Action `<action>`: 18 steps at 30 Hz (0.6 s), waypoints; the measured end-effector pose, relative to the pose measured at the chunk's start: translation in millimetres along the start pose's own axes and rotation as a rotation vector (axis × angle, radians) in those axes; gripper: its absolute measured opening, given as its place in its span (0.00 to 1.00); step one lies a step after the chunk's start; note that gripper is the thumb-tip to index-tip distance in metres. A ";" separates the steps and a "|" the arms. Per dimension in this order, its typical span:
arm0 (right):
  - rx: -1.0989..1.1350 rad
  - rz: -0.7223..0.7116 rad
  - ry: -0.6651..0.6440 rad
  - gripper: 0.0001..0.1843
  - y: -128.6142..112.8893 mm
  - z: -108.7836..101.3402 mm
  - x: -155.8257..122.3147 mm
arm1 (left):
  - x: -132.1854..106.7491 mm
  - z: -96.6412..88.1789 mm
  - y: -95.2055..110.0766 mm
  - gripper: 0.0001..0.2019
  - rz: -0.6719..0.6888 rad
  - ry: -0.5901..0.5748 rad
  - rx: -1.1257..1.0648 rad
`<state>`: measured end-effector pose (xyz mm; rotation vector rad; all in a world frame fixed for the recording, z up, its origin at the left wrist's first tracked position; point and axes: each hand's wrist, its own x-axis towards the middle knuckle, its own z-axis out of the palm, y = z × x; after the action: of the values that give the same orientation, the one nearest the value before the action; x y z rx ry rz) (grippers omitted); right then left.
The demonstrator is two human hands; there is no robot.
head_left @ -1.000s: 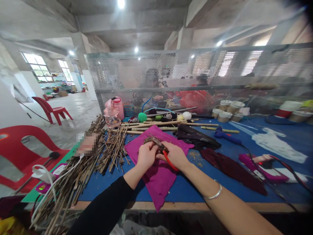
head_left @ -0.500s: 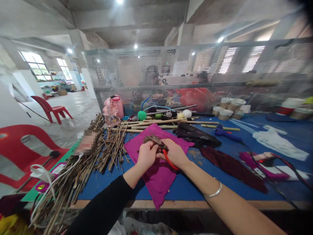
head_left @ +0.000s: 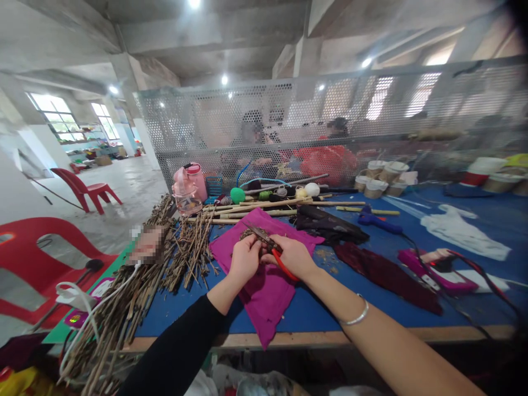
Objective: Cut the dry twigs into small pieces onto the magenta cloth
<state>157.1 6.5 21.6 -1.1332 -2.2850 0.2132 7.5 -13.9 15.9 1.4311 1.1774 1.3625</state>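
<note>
My left hand [head_left: 244, 259] is closed around a small bunch of dark dry twigs [head_left: 252, 233], held over a magenta cloth [head_left: 264, 286] spread on the blue table [head_left: 330, 313]. My right hand [head_left: 291, 255] grips red-handled scissors [head_left: 281, 263], whose blades point up-left into the twigs between the two hands. The hands touch each other at the thumbs. A silver bangle [head_left: 356, 318] sits on my right wrist.
A big heap of brown sticks [head_left: 136, 286] covers the table's left side, with white cables across it. Dark red and black cloths [head_left: 383, 272], a blue glue gun [head_left: 377, 221], a pink tool [head_left: 437, 269], bamboo rods and a pink bottle [head_left: 193, 184] lie farther back. Two people sit behind a mesh screen [head_left: 313, 118].
Both hands stay together on the twigs and scissors; they sit slightly higher in the picture as the head camera tilts down a little.
</note>
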 end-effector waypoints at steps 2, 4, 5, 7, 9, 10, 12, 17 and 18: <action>-0.015 -0.019 0.021 0.24 0.1 1.2 -0.1 | 0.7 0.0 -1.1 0.10 0.006 0.013 0.004; -0.014 -0.034 0.041 0.27 0.4 2.4 0.2 | 0.7 0.2 -1.4 0.10 0.010 0.020 0.028; -0.007 -0.036 0.043 0.27 0.4 2.7 0.3 | 0.5 0.2 -1.0 0.10 0.009 0.019 0.036; 0.017 -0.029 0.043 0.25 0.0 2.7 0.3 | -0.5 0.4 0.7 0.10 0.015 0.004 0.039; 0.045 -0.012 0.043 0.22 -1.3 2.1 -0.1 | -1.6 0.4 3.1 0.10 0.024 -0.006 0.031; 0.059 -0.004 0.047 0.21 -2.2 1.6 -0.3 | -2.1 0.2 4.4 0.11 0.029 -0.002 0.029; 0.086 0.012 0.069 0.20 -4.3 0.3 -0.5 | -2.6 -0.6 6.7 0.12 0.029 0.028 0.042; 0.121 0.010 0.053 0.24 -8.4 -5.5 6.8 | -1.5 -4.0 10.8 0.13 -0.017 0.050 0.059; 0.115 -0.011 0.038 0.25 -8.7 -7.1 10.0 | -1.1 -4.5 11.3 0.13 -0.024 0.043 0.038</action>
<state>150.4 7.9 35.0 -1.0569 -2.2157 0.3118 4.1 -17.7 27.0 1.4159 1.2505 1.3663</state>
